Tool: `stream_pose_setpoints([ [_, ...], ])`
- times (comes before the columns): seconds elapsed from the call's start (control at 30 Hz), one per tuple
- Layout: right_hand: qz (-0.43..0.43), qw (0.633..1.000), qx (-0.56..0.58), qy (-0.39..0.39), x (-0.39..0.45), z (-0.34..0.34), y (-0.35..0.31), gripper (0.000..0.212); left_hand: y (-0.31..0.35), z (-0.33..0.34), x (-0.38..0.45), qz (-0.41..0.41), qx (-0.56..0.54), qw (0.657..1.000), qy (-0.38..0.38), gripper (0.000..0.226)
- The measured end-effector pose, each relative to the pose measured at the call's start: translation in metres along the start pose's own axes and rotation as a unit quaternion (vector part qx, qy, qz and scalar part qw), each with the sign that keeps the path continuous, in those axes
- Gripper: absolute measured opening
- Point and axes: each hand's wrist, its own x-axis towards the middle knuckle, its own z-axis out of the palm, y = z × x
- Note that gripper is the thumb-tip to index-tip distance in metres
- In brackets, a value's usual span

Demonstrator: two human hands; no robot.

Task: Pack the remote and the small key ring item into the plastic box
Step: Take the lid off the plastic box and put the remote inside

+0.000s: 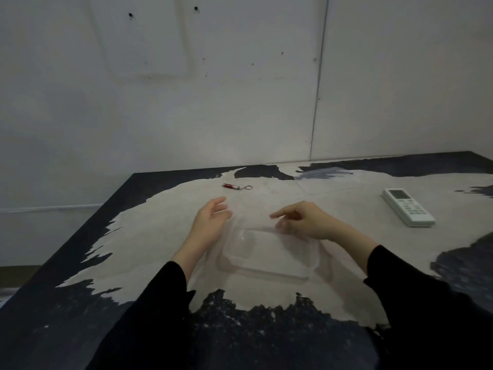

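A clear plastic box (266, 259) lies on the table in front of me, hard to see against the pale surface. My left hand (210, 220) hovers at its far left corner with fingers spread and nothing in it. My right hand (304, 220) rests at the far right edge, fingers loosely curled; whether it grips the rim I cannot tell. A white remote (408, 206) lies to the right, well apart from the box. A small red key ring item (236, 186) with a metal ring lies beyond my left hand.
The table (149, 228) is dark with a large pale patch; its left edge runs diagonally. A clear flat plastic piece (328, 180) lies at the back near the white wall (213, 89).
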Motion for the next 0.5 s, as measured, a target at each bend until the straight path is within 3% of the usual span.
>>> stream_pose_setpoints([
  [0.1, 0.008, 1.0, -0.008, 0.013, -0.018, -0.025, 0.025, 0.035, 0.003, 0.046, -0.008, -0.018, -0.069, 0.995, -0.071, 0.037],
  [0.23, 0.034, 0.993, -0.03, 0.111, -0.039, -0.048, 0.054, 0.016, 0.014, 0.094, -0.015, -0.025, -0.117, 0.988, -0.098, 0.024],
  [0.33, 0.057, 0.982, 0.008, 0.177, -0.048, -0.055, 0.071, 0.01, 0.018, 0.115, -0.017, -0.003, -0.125, 0.989, -0.078, 0.027],
  [0.5, 0.064, 0.972, 0.131, 0.182, -0.054, -0.063, 0.082, 0.014, 0.015, 0.127, -0.017, 0.011, -0.117, 0.993, -0.02, 0.032],
])
